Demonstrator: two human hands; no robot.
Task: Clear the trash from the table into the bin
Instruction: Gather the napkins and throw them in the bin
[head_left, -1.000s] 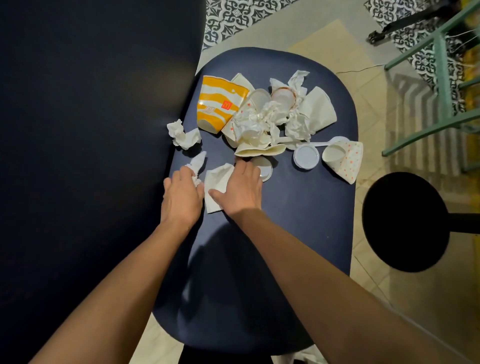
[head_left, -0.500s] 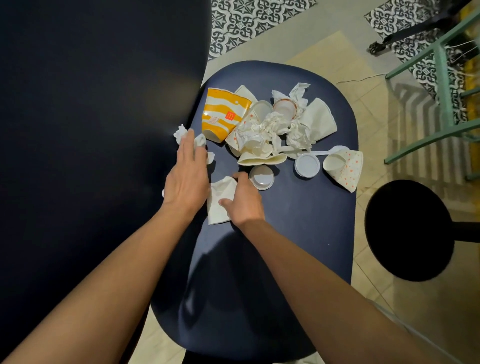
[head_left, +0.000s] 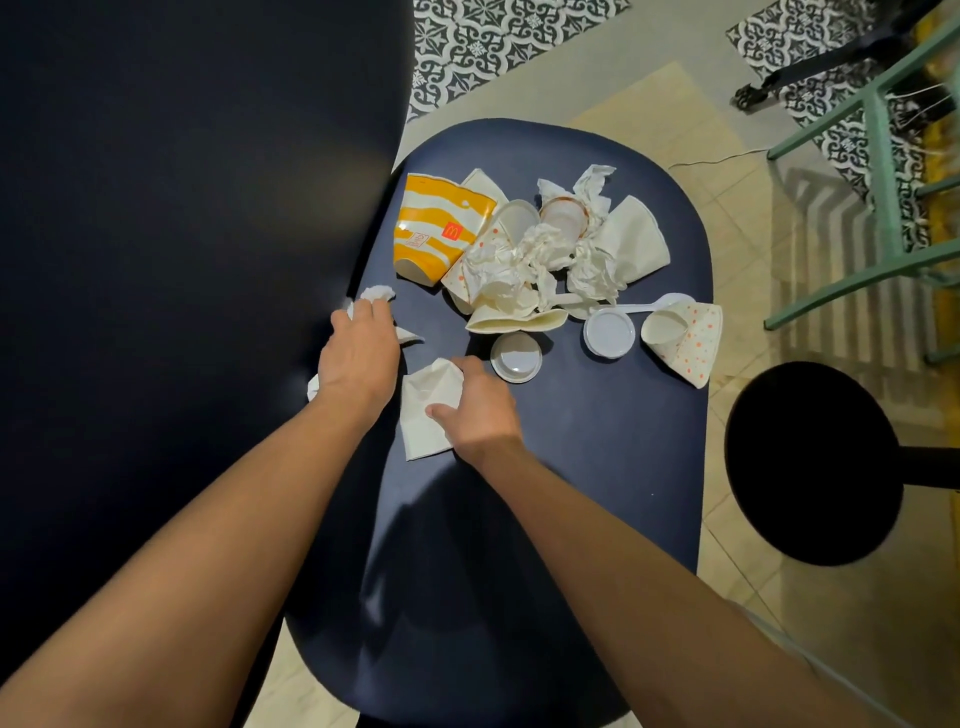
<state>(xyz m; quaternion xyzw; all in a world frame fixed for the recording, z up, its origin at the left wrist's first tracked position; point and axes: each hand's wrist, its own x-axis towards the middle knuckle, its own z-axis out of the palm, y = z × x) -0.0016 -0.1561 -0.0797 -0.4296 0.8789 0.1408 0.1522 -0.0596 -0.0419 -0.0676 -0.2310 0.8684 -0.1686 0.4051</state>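
Pinching flat napkin (head_left: 427, 415) with right hand (head_left: 480, 408) fingers, left hand (head_left: 358, 358) fingers clutching crumpled tissue (head_left: 378, 294)

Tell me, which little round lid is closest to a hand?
The lid just past the right hand; the other lid lies farther right, beside the dotted paper cup.

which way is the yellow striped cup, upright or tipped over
Tipped over. The yellow striped cup lies on its side on the table, its printed wall facing up.
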